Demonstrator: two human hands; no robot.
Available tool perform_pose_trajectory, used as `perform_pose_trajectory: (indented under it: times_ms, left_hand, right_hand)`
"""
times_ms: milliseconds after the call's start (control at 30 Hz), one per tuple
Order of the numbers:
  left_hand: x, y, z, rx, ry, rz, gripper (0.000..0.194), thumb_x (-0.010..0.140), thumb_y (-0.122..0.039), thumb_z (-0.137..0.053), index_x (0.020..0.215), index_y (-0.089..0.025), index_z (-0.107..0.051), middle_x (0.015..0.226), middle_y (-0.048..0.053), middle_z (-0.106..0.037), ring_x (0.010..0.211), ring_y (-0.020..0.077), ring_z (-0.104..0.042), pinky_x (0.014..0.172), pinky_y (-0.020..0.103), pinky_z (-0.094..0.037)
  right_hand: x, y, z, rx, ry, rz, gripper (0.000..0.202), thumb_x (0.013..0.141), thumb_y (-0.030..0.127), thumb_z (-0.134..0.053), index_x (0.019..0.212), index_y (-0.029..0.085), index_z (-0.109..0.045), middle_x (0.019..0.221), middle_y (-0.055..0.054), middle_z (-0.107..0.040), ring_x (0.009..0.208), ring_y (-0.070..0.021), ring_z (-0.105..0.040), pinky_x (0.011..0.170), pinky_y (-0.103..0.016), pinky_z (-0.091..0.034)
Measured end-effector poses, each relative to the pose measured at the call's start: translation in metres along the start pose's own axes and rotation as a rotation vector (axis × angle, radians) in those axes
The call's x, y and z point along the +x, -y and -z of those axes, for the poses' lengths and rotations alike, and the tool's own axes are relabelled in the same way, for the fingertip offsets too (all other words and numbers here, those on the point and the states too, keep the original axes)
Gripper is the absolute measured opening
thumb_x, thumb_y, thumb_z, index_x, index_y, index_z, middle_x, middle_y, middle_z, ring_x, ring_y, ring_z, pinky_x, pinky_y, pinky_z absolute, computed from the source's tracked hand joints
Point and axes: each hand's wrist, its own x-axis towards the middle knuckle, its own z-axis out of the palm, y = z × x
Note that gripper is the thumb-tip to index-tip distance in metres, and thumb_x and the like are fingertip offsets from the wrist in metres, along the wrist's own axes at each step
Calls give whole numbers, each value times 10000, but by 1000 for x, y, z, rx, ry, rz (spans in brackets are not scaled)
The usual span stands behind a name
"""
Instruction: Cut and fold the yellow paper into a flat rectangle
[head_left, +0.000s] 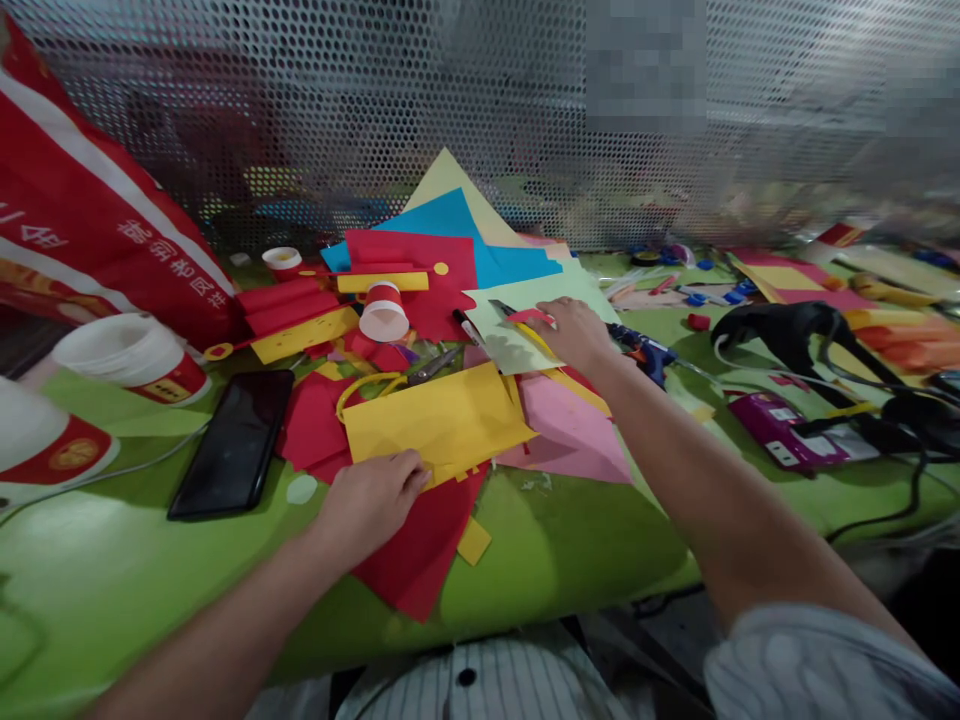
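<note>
My left hand (pixel 379 500) is closed on the lower edge of a folded yellow paper (pixel 435 420), which lies over red paper (pixel 420 560). Farther right, my right hand (pixel 574 335) has its fingers closed round a red and yellow utility knife (pixel 529 318) with a dark tip pointing left. That knife is over a pale green sheet (pixel 495 335). Yellow-handled scissors (pixel 431 368) lie just behind the yellow paper, their loops partly covered. Pink paper (pixel 577 430) sits under my right wrist. A blue glue gun (pixel 645 352) lies right of my right hand.
At left are a black phone (pixel 232 440), stacked paper cups (pixel 135 360) and a red bag (pixel 97 200). Red and yellow paper pieces and a small cup (pixel 384 312) stand behind. A purple box (pixel 772 430) and black straps with cables (pixel 787 340) lie right. Perforated metal (pixel 337 120) closes the back.
</note>
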Motion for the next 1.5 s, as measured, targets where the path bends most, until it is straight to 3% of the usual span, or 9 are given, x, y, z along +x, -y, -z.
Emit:
perform_pose_trajectory:
  times_ms: [67, 100, 200, 267, 400, 567, 733, 1200, 1500]
  left_hand:
    - [0, 2, -1, -24, -19, -28, 293, 908, -316, -303, 886, -208, -575, 890, 32, -695, 824, 223, -641, 609, 286, -400]
    - [0, 2, -2, -31, -31, -38, 293, 907, -320, -308, 883, -209, -578, 889, 31, -697, 821, 223, -642, 606, 286, -400]
    - [-1, 1, -4, -43, -72, -72, 281, 901, -327, -333, 873, -213, -589, 880, 22, -701, 808, 207, -642, 608, 274, -402]
    - [-3, 0, -5, -49, -107, -95, 267, 895, -318, -352, 867, -213, -596, 868, 17, -701, 802, 195, -638, 612, 268, -406]
    - [-6, -2, -6, -76, -157, -129, 269, 890, -324, -376, 860, -211, -619, 857, 21, -689, 808, 187, -619, 630, 266, -412]
    - [-6, 2, -6, -114, -157, -106, 347, 898, -368, -368, 762, -191, -634, 769, 37, -656, 779, 188, -592, 630, 269, -393]
    - [-3, -1, -6, -97, -122, -22, 414, 903, -420, -350, 691, -178, -611, 683, 33, -616, 720, 183, -570, 585, 267, -352]
    - [0, -10, -7, 134, -76, 153, 443, 903, -473, -327, 775, -181, -634, 737, 60, -671, 737, 205, -631, 567, 268, -362]
    - [-1, -11, -7, 176, -64, 167, 436, 896, -480, -333, 842, -174, -639, 775, 88, -677, 770, 252, -647, 593, 304, -405]
  right_hand:
    - [-28, 7, 4, 70, 26, 113, 395, 907, 362, -351, 1129, 159, -607, 1102, -125, -644, 983, -234, -591, 827, -342, -459]
    - [-43, 12, 2, 174, 50, 259, 378, 902, 353, -382, 1124, 147, -609, 1082, -126, -653, 969, -219, -596, 820, -333, -466]
    - [-80, 24, -13, 253, 112, 688, 368, 793, 433, -577, 1049, 178, -646, 1019, -114, -679, 967, -245, -593, 847, -404, -455]
    - [-95, 29, -24, 249, 125, 777, 270, 793, 390, -594, 954, 187, -670, 967, -101, -690, 924, -234, -603, 823, -393, -459]
    - [-101, 28, -32, 285, 161, 703, 160, 849, 254, -532, 832, 190, -677, 840, -67, -693, 834, -194, -609, 760, -328, -453]
    - [-101, 26, -25, 343, 279, 595, 259, 879, 309, -484, 748, 183, -668, 763, -61, -663, 772, -173, -585, 688, -284, -421]
    - [-103, 25, -27, 244, 320, 475, 364, 899, 347, -419, 650, 178, -624, 631, -33, -613, 623, -149, -521, 595, -276, -328]
    - [-108, 26, -28, 78, 376, 333, 406, 894, 445, -349, 655, 219, -587, 691, -35, -664, 693, -223, -556, 578, -303, -292]
    - [-108, 30, -25, -9, 385, 299, 445, 889, 487, -325, 637, 225, -582, 664, -48, -644, 672, -219, -544, 568, -300, -280]
